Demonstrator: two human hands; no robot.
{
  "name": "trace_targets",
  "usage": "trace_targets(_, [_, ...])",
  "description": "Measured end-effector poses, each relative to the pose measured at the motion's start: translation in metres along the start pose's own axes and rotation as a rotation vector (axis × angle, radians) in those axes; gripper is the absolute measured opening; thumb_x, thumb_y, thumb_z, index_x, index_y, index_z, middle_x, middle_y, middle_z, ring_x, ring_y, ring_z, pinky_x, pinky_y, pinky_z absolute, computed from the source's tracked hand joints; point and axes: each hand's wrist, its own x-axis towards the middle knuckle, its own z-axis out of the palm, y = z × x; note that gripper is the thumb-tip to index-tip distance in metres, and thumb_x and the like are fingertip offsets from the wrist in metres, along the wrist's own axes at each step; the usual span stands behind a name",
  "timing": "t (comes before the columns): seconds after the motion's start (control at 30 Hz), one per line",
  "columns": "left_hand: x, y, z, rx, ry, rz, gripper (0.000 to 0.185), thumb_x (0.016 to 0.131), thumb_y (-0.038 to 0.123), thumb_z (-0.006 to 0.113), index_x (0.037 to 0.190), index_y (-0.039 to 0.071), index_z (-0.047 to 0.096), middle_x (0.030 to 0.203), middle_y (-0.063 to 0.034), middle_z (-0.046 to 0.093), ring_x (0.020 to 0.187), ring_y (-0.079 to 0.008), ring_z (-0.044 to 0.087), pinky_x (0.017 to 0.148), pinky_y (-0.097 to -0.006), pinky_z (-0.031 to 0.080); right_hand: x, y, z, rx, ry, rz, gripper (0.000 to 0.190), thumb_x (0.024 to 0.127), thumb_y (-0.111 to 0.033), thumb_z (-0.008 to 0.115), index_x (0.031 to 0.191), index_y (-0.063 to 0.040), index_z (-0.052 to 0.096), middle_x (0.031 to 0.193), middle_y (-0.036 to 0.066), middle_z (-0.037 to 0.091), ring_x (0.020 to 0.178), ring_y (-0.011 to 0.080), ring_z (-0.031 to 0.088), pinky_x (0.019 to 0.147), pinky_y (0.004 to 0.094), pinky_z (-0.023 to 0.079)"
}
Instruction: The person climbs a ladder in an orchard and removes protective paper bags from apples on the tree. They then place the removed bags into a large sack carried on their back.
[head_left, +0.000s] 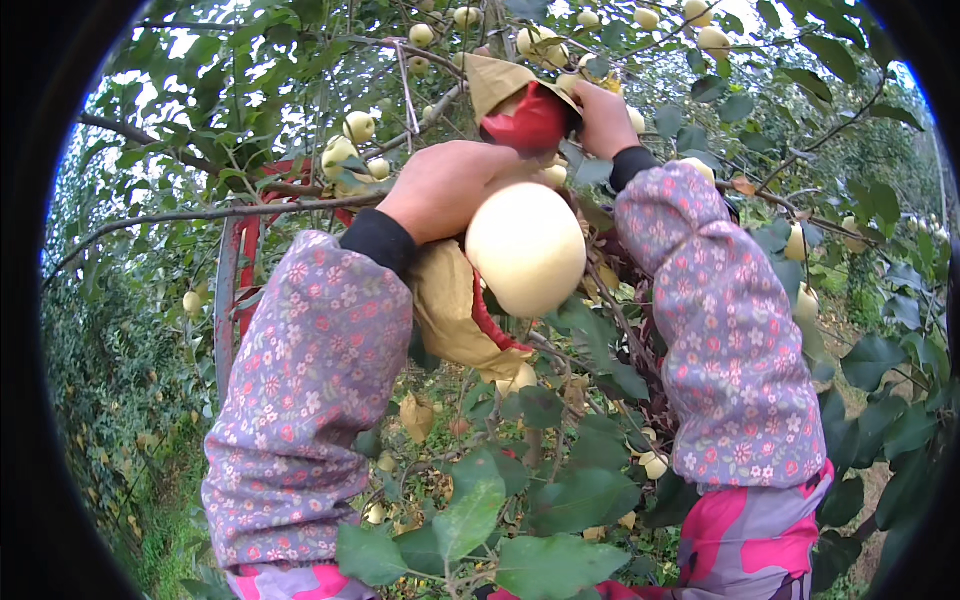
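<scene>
My right hand (604, 120) pinches the right edge of a tan paper fruit bag (495, 79), which is torn and shows a red inner lining (531, 124). Just below that lining is my left hand (450, 184), knuckles up; its fingertips are blurred and partly hidden, so its hold cannot be made out. A large pale-yellow apple (525, 251) hangs bare in front of the left hand's fingers. Under the left wrist, a second tan paper bag (448, 307) gapes with a red lining beside the apple.
A bare branch (217, 214) crosses at left, before a red metal frame, perhaps a ladder (247, 255). Pale apples hang around, including one at upper left (359, 127). Broad leaves (559, 566) rise in the foreground. Another branch (817, 221) runs off right.
</scene>
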Motion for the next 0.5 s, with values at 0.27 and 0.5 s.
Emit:
trace_targets(0.27, [0.002,-0.008,-0.011,-0.144,0.182,-0.313,0.037,0.087,0.038,0.062,0.092,0.001,0.058,0.078,-0.0134,0.062,0.069,-0.0242,0.058,0.064,-0.0342,0.046,-0.006,-0.008,-0.005,0.384,-0.101,0.321,0.011,0.077,-0.009,0.056,0.08,-0.002,0.064,0.078,0.014,0.066,0.069,0.0276,0.066,0.065,0.0367,0.055])
trace_targets(0.5, [0.04,0.001,-0.021,0.259,0.142,0.087,0.048,0.075,0.04,0.072,0.116,0.018,0.059,0.109,-0.0048,0.06,0.091,-0.0275,0.062,0.075,-0.0376,0.051,-0.029,-0.006,-0.002,0.292,-0.019,0.104,0.008,0.075,-0.013,0.059,0.077,-0.005,0.061,0.078,0.016,0.062,0.079,0.0342,0.06,0.073,0.042,0.049])
